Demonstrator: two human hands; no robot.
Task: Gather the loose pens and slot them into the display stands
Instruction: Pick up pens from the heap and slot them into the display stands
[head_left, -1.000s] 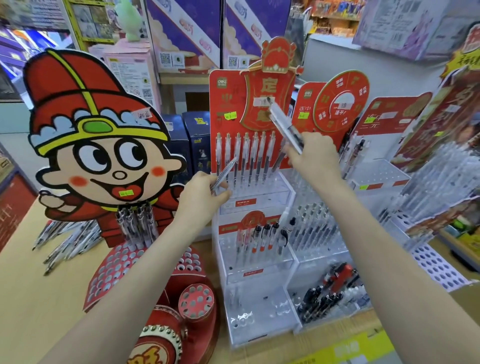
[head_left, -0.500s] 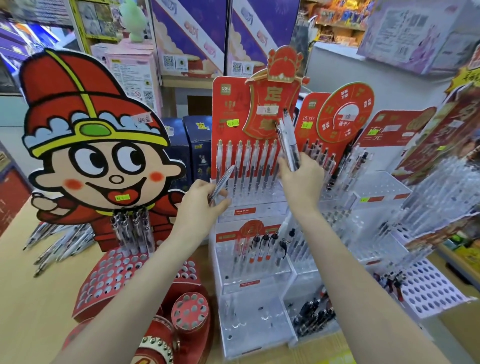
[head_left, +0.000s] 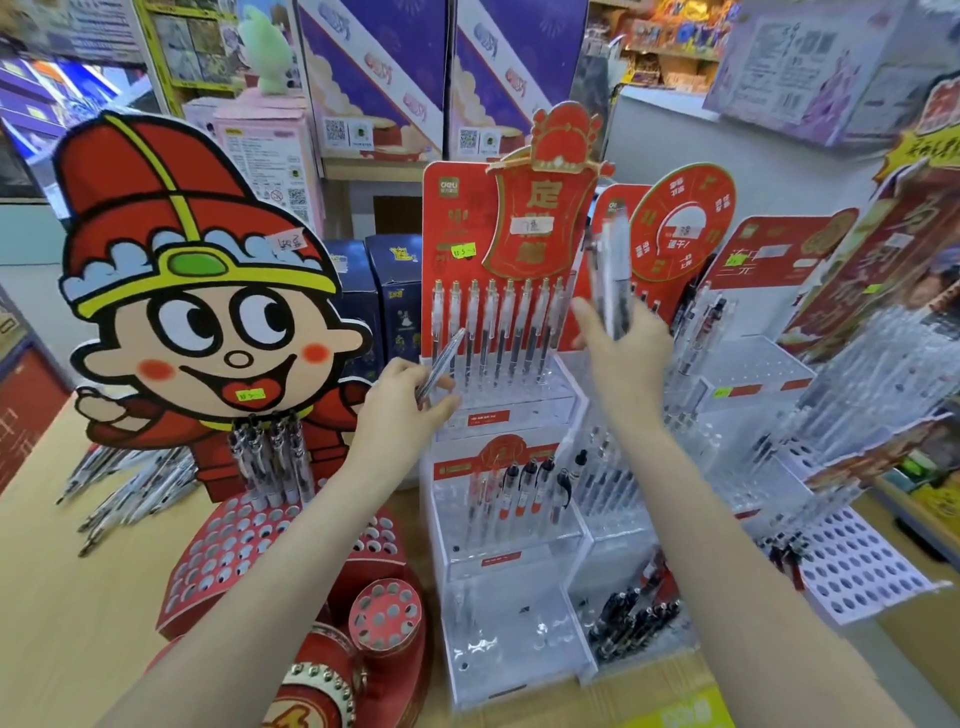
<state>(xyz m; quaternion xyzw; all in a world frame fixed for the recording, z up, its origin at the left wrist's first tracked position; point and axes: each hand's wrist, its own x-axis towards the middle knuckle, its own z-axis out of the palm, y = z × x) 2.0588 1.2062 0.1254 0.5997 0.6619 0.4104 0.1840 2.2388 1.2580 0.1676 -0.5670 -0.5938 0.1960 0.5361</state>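
Pens: bundle (head_left: 612, 275) gripped in right hand (head_left: 626, 358), now swung upright before the red-backed stand (head_left: 498, 400); left hand (head_left: 402, 402) pinches single pen (head_left: 439, 366), unchanged, beside the top row. Slotting appears imminent.

Stationery shop counter. Tiered clear acrylic pen display stands (head_left: 511, 525) with red branded backboards and small yellow price stickers (head_left: 463, 251). Large cartoon-character cardboard cutout (head_left: 200, 291) fronting another pen stand. Boxed merchandise (head_left: 371, 78) stacked behind, crowded shelves (head_left: 670, 39) further back.

Red display stand (head_left: 457, 223), clear pens (head_left: 498, 322)
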